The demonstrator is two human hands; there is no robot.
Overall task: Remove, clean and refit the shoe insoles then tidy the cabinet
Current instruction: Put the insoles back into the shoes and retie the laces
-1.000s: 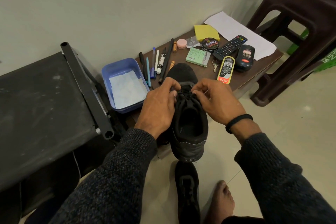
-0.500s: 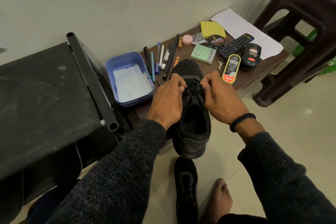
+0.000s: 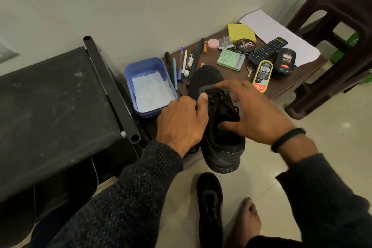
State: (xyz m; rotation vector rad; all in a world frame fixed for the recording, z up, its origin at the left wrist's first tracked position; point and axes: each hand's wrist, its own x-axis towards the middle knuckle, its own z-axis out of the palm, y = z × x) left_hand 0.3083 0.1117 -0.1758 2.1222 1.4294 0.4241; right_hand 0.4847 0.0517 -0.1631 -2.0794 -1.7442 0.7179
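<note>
So I've got the black shoe (image 3: 219, 127) sitting toe-away on the near edge of the low brown surface (image 3: 298, 78), heel hanging off toward me. My left hand (image 3: 181, 125) is up against the shoe's left side, fingers curled, thumb tip pressed on the grey edge near the laces, so it's gripping the shoe there. My right hand (image 3: 253, 112) hovers over the right side with fingers spread fairly wide; the forefinger reaches to the top of the tongue and the thumb lies across the shoe's opening, but it's a bit blurred and I honestly can't tell if it's pinching anything.

The second shoe (image 3: 210, 207) lies on the floor below, nearer me, next to a bare foot (image 3: 245, 221).

Left of the held shoe there's a blue tub (image 3: 130, 78) with white paper in it, then a row of pens (image 3: 182, 64). Farther right: polish tin (image 3: 245, 46), remote (image 3: 267, 49), green packet (image 3: 231, 59), keys (image 3: 249, 69), yellow polish bottle (image 3: 262, 76). The black cabinet (image 3: 50, 106) is off to the left.
</note>
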